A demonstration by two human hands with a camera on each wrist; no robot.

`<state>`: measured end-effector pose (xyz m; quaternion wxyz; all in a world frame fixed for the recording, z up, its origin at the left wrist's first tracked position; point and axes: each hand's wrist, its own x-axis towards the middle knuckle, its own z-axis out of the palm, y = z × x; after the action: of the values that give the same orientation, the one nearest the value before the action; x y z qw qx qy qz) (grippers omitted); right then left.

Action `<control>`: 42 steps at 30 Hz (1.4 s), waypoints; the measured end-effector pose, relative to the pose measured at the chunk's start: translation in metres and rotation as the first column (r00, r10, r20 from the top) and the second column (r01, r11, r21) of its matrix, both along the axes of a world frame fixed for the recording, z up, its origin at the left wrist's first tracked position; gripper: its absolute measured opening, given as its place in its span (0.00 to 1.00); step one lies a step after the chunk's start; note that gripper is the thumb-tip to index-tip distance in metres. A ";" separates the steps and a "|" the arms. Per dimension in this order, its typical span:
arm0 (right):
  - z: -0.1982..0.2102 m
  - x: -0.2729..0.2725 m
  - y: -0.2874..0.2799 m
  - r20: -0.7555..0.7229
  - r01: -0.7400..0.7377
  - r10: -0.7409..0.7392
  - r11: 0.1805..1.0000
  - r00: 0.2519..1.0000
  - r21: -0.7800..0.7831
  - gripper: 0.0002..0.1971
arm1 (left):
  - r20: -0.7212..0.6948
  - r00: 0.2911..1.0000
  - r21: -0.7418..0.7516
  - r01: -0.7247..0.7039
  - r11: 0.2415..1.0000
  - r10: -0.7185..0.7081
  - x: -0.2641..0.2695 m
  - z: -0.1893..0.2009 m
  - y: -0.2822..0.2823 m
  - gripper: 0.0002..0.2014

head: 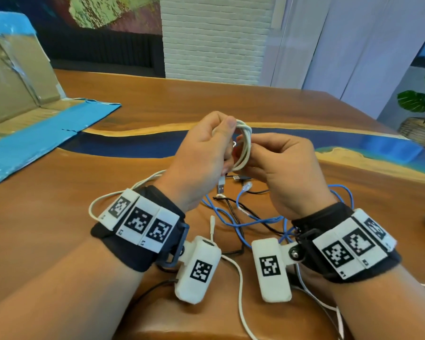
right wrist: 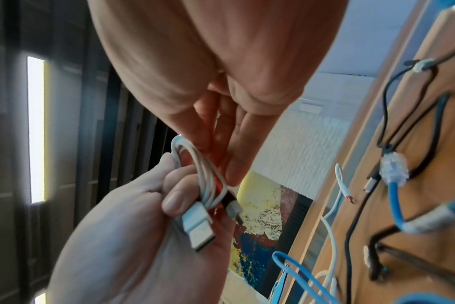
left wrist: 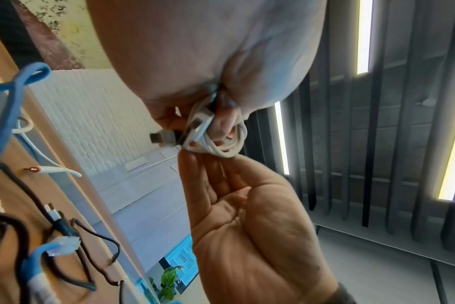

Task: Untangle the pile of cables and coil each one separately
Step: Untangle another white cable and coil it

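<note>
A white USB cable is wound into a small coil held above the table. My left hand grips the coil, thumb on top. My right hand pinches the coil's right side with its fingertips. The coil shows a USB plug sticking out; in the right wrist view the coil has that flat plug and a small connector hanging below it. Under my hands, a blue network cable and a black cable lie tangled on the table.
The wooden table has a blue resin stripe across it. Another white cable runs between my wrists toward the near edge. A flattened cardboard box with blue tape lies at the left. A potted plant stands far right.
</note>
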<state>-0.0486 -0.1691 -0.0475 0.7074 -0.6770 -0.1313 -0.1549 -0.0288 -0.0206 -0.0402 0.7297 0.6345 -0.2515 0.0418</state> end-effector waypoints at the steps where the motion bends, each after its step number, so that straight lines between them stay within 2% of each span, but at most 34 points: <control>1: 0.000 -0.001 0.000 -0.020 -0.041 0.042 0.998 0.999 0.041 0.09 | 0.014 0.999 0.004 -0.032 0.999 0.032 0.001 0.000 0.000 0.14; 4: -0.001 -0.002 0.004 -0.017 -0.140 0.142 0.987 0.990 0.082 0.09 | 0.023 0.996 0.010 -0.083 0.997 0.082 0.002 0.001 0.002 0.14; 7: -0.006 0.002 0.009 0.018 -0.052 0.052 0.998 0.999 0.031 0.04 | 0.014 0.999 0.033 -0.047 0.998 0.047 0.003 -0.001 0.002 0.13; 9: -0.006 0.004 0.010 0.037 -0.001 -0.001 0.998 0.999 0.059 0.03 | 0.030 0.999 0.035 -0.046 0.998 0.045 0.004 -0.001 0.003 0.13; 13: -0.006 0.008 0.007 0.098 0.121 -0.126 0.991 0.987 0.057 0.05 | 0.049 0.991 0.030 -0.128 0.991 0.127 0.008 0.000 0.006 0.05; 19: -0.011 0.012 0.008 0.105 0.197 -0.202 0.979 0.974 0.054 0.11 | -0.064 0.980 0.066 -0.187 0.980 0.191 0.017 -0.006 0.008 0.05; 24: -0.012 0.014 0.006 0.106 0.163 -0.171 0.983 0.980 0.079 0.14 | -0.134 0.966 0.111 -0.209 0.972 0.223 0.022 -0.008 0.009 0.05; 29: -0.011 0.014 0.004 0.118 0.128 -0.143 0.983 0.983 0.128 0.14 | -0.232 0.958 0.086 -0.153 0.985 0.169 0.020 -0.010 0.007 0.07; 33: -0.007 0.016 -0.002 0.047 0.058 -0.065 0.989 0.997 0.139 0.18 | -0.216 0.961 0.056 -0.166 0.985 0.174 0.019 -0.009 0.007 0.07; 37: -0.004 0.014 -0.009 -0.007 0.045 -0.045 0.999 0.999 -0.023 0.12 | -0.175 0.965 0.086 -0.185 0.979 0.198 0.019 -0.011 0.005 0.03; 42: -0.001 0.012 -0.011 -0.091 -0.034 0.038 0.998 0.995 0.049 0.08 | -0.185 0.966 0.089 -0.166 0.982 0.180 0.017 -0.010 0.005 0.04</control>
<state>-0.0363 -0.1798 -0.0488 0.7312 -0.6640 -0.1071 -0.1138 -0.0118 -0.0155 -0.0501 0.7205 0.6813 -0.1249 0.0346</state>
